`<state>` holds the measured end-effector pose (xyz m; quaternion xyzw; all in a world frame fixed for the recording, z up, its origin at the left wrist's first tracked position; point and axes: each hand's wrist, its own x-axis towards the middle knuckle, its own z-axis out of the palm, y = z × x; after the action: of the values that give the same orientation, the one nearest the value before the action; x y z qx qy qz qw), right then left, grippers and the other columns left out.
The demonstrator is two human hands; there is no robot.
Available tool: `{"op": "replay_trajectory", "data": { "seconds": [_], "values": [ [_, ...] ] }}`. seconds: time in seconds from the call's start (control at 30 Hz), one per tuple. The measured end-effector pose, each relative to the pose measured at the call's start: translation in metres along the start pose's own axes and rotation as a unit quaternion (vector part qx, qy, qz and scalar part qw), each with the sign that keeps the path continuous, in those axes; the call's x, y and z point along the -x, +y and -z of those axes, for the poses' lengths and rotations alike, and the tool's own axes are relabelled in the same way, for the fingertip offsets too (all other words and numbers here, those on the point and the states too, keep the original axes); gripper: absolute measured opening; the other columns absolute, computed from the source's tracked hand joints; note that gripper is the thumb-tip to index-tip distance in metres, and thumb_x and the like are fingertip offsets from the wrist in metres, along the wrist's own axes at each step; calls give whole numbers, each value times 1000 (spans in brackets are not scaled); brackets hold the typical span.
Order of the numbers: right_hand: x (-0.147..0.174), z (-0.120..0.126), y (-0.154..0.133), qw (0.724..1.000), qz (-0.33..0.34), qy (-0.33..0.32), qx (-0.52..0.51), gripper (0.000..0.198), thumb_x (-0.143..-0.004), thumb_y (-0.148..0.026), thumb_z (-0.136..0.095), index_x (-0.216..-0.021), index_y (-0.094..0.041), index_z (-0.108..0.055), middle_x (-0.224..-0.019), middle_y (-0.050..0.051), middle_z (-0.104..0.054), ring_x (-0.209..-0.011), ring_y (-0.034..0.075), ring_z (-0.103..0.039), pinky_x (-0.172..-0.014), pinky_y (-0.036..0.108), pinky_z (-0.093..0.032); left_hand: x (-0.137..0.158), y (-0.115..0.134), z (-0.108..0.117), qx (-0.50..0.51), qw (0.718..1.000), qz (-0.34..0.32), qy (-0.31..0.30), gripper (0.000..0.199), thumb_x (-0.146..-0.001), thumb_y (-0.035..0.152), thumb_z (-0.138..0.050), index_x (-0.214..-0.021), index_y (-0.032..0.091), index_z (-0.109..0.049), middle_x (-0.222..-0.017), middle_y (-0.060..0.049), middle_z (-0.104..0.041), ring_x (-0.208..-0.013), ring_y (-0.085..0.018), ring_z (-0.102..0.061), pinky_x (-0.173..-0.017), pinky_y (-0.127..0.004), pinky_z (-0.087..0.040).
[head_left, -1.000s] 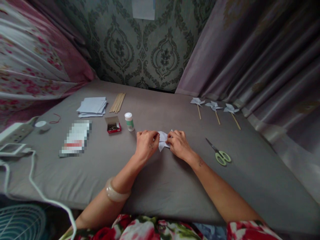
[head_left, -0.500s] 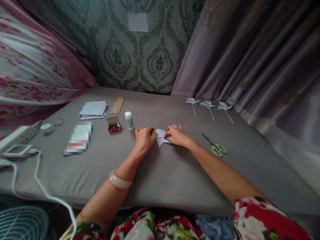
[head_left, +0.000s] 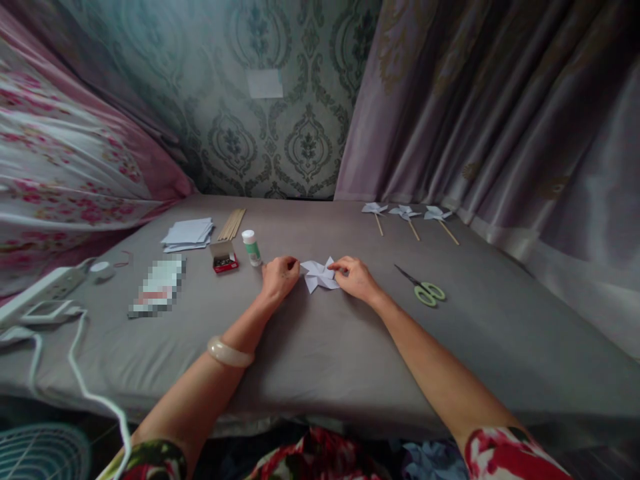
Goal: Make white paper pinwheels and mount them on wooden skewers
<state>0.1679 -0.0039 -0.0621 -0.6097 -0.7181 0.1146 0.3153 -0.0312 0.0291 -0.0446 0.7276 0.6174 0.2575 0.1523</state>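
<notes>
A white paper pinwheel (head_left: 319, 277) with folded blades lies on the grey cloth between my two hands, without a stick. My left hand (head_left: 281, 277) is closed, its thumb and fingertips together right beside the pinwheel's left blade tip; whether something small is in them is hidden. From the other side, my right hand (head_left: 356, 277) pinches the right edge of the pinwheel. A glue stick (head_left: 251, 249) with a white cap stands upright just beyond my left hand. To the right of my right hand lie green-handled scissors (head_left: 424, 291).
Farther back are an open red box of small metal pieces (head_left: 225, 262), wooden sticks (head_left: 233, 225) and stacked paper (head_left: 187, 233). Several finished pinwheels on sticks (head_left: 404, 213) lie at the back right. A blurred packet (head_left: 159, 287) and a power strip (head_left: 45, 293) with white cables are on the left.
My fingers have drawn back towards the pinwheel's edges, so more of its blades show. My left hand has shifted left. The view has tilted up and turned slightly right.
</notes>
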Motion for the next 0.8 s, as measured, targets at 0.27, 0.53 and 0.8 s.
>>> {"op": "replay_trajectory", "data": {
  "seconds": [0.27,0.53,0.8],
  "values": [
    [20,-8,-22,997,51,-22,61,8,-80,-29,-69,-83,-22,-72,-92,4,-71,-94,20,-58,-85,35,-35,1,-13,-6,-22,976,-215,-41,24,-84,22,-51,-92,18,-73,-100,-9,-71,-94,-21,-62,-86,-33,-44],
    [25,-5,-26,992,58,-56,93,15,-88,-32,-62,-85,-24,-74,-95,4,-71,-92,19,-58,-82,33,-33,5,-3,-4,-104,925,-349,-108,26,-89,24,-46,-92,20,-71,-101,-8,-70,-101,-23,-56,-88,-38,-37],
    [22,-15,-22,999,-42,-13,-1,10,-82,-32,-67,-78,-24,-72,-82,1,-74,-78,17,-65,-78,31,-40,7,-1,-5,-109,925,-345,-117,23,-89,23,-48,-84,20,-70,-99,-6,-71,-101,-23,-57,-88,-39,-32]
  ]
}}
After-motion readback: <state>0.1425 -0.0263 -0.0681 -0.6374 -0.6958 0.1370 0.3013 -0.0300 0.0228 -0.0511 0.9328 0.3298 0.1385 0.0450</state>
